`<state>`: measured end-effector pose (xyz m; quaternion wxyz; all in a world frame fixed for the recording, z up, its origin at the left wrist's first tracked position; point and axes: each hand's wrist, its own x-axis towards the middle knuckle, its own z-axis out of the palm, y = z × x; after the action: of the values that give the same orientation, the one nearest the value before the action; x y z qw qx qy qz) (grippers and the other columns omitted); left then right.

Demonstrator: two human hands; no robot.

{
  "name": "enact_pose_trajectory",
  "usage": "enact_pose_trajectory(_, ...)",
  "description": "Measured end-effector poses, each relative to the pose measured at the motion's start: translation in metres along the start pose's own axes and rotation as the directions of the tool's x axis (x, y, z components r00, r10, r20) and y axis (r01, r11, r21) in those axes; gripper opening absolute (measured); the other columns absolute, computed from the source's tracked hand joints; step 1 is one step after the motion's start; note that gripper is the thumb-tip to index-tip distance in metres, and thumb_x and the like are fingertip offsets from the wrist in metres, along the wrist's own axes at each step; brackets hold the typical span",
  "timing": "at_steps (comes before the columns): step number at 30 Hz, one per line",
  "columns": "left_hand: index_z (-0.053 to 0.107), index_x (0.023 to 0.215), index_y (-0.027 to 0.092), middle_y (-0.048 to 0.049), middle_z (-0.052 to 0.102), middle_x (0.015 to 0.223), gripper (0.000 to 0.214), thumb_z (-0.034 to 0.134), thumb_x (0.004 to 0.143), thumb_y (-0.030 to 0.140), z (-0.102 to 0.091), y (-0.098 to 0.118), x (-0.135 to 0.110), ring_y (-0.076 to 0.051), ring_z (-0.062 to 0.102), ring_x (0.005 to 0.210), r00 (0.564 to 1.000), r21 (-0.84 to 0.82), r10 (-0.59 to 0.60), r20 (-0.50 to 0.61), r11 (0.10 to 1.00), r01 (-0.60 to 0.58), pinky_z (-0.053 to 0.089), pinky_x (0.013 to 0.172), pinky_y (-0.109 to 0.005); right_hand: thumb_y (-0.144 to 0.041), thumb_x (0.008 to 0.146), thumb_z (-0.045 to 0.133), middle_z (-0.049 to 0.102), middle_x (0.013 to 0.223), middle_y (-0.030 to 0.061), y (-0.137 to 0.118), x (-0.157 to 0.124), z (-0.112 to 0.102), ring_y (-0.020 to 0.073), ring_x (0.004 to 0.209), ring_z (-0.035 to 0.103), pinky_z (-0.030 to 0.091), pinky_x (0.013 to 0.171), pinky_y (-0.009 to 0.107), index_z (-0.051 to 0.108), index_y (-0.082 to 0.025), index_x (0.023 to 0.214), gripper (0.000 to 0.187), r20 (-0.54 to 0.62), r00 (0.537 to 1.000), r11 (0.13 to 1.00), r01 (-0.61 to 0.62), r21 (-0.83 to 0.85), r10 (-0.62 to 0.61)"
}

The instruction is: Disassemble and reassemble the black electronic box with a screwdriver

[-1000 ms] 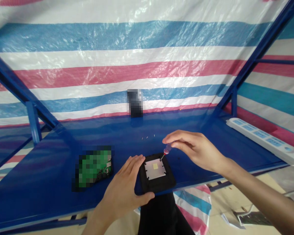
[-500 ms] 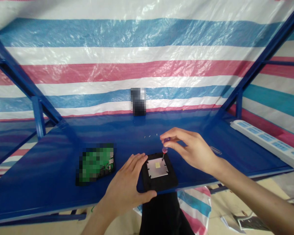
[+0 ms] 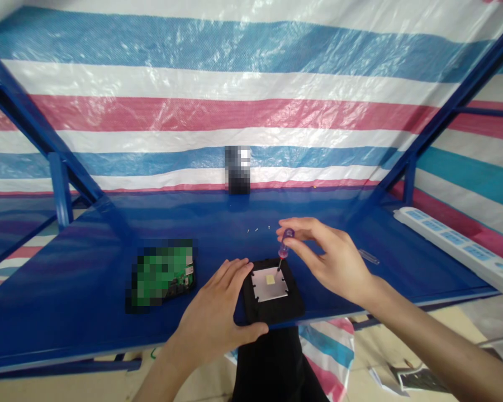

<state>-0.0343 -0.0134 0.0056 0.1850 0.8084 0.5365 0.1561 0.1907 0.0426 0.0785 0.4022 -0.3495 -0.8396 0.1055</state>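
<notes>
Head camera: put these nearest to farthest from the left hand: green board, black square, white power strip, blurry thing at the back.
1. Black square, touching the left hand.
2. Green board, just left.
3. Blurry thing, back edge.
4. White power strip, far right.

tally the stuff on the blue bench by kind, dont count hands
screwdriver: 1
black square case: 1
green circuit board: 1
power strip: 1
clear tube: 1
blurred upright object: 1
tiny screws: 3
total: 9
</notes>
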Motion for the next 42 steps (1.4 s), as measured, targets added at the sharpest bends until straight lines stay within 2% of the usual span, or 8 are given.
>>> enact_pose_trajectory(4, 0.038, 0.147, 0.019, -0.0103, 0.04, 0.156, 0.085, 0.072, 0.075, 0.049, 0.0, 0.001, 0.001, -0.037, 0.03, 0.146, 1.0, 0.017, 0.0, 0.016, 1.0, 0.0, 0.03, 0.118, -0.054, -0.027, 0.089, 0.068, 0.071, 0.086, 0.0038, 0.0, 0.002, 0.003, 0.0144, 0.069, 0.068, 0.057, 0.067, 0.025, 0.066, -0.019, 0.096, 0.011, -0.058, 0.996, 0.997, 0.07, -0.016, -0.071)
enact_pose_trajectory(8, 0.039, 0.147, 0.021, -0.0095, 0.039, 0.157, 0.085, 0.073, 0.075, 0.05, 0.002, -0.002, 0.001, -0.038, 0.03, 0.146, 1.0, 0.019, -0.001, 0.004, 1.0, 0.001, 0.032, 0.117, -0.055, -0.034, 0.086, 0.071, 0.068, 0.078, 0.0028, -0.001, 0.002, 0.003, 0.0151, 0.066, 0.066, 0.056, 0.064, 0.027, 0.066, -0.02, 0.093, 0.016, -0.082, 0.992, 0.995, 0.091, -0.044, -0.095)
enact_pose_trajectory(11, 0.039, 0.147, 0.021, -0.0097, 0.04, 0.156, 0.085, 0.073, 0.075, 0.05, 0.003, -0.004, 0.001, -0.037, 0.03, 0.145, 1.0, 0.009, 0.016, -0.007, 1.0, -0.016, 0.031, 0.117, -0.055, -0.034, 0.09, 0.068, 0.071, 0.083, 0.0044, -0.001, 0.001, 0.001, 0.0169, 0.072, 0.07, 0.057, 0.068, 0.028, 0.068, -0.02, 0.095, 0.014, -0.058, 0.997, 0.999, 0.04, -0.027, -0.042)
enact_pose_trajectory(17, 0.04, 0.146, 0.021, -0.0106, 0.041, 0.156, 0.085, 0.074, 0.074, 0.05, 0.001, -0.002, 0.0, -0.037, 0.03, 0.145, 1.0, -0.009, 0.015, 0.003, 1.0, -0.014, 0.031, 0.118, -0.054, -0.032, 0.097, 0.055, 0.077, 0.106, 0.0053, 0.0, -0.001, -0.007, 0.0189, 0.091, 0.074, 0.061, 0.08, 0.029, 0.068, -0.022, 0.112, 0.023, 0.159, 0.972, 0.969, -0.198, 0.15, 0.174)
enact_pose_trajectory(25, 0.042, 0.145, 0.02, -0.0111, 0.042, 0.155, 0.084, 0.075, 0.073, 0.049, -0.001, -0.001, 0.001, -0.037, 0.033, 0.144, 1.0, -0.032, 0.028, -0.01, 0.999, -0.028, 0.03, 0.118, -0.054, -0.036, 0.091, 0.064, 0.078, 0.103, 0.0089, 0.0, -0.009, -0.015, 0.0215, 0.09, 0.076, 0.063, 0.081, 0.034, 0.067, -0.021, 0.097, 0.016, 0.118, 0.969, 0.925, -0.242, 0.293, 0.216)
enact_pose_trajectory(32, 0.04, 0.146, 0.022, -0.0091, 0.04, 0.156, 0.085, 0.074, 0.074, 0.051, 0.003, -0.005, 0.0, -0.038, 0.031, 0.145, 1.0, -0.017, 0.019, -0.012, 1.0, -0.019, 0.032, 0.117, -0.055, -0.033, 0.089, 0.068, 0.078, 0.094, 0.0046, 0.006, -0.018, -0.015, 0.0182, 0.079, 0.076, 0.063, 0.073, 0.029, 0.067, -0.023, 0.104, 0.018, 0.042, 0.981, 0.958, -0.192, 0.211, 0.187)
enact_pose_trajectory(38, 0.042, 0.145, 0.023, -0.0085, 0.041, 0.156, 0.084, 0.075, 0.074, 0.051, 0.006, -0.007, 0.0, -0.038, 0.03, 0.145, 0.999, -0.03, 0.028, -0.033, 0.999, -0.029, 0.033, 0.117, -0.054, -0.038, 0.084, 0.074, 0.077, 0.087, 0.0041, 0.014, -0.016, -0.003, 0.0196, 0.074, 0.075, 0.063, 0.07, 0.031, 0.066, -0.022, 0.09, 0.018, -0.113, 0.981, 0.982, -0.145, 0.124, 0.159)
enact_pose_trajectory(42, 0.04, 0.147, 0.023, -0.0081, 0.04, 0.156, 0.085, 0.073, 0.075, 0.053, 0.005, -0.006, 0.0, -0.038, 0.03, 0.146, 1.0, -0.018, 0.014, -0.007, 1.0, -0.014, 0.032, 0.117, -0.054, -0.032, 0.092, 0.063, 0.077, 0.102, 0.0066, 0.011, -0.015, -0.005, 0.0201, 0.085, 0.075, 0.062, 0.074, 0.03, 0.069, -0.023, 0.106, 0.017, -0.063, 0.984, 0.986, -0.164, 0.007, 0.164)
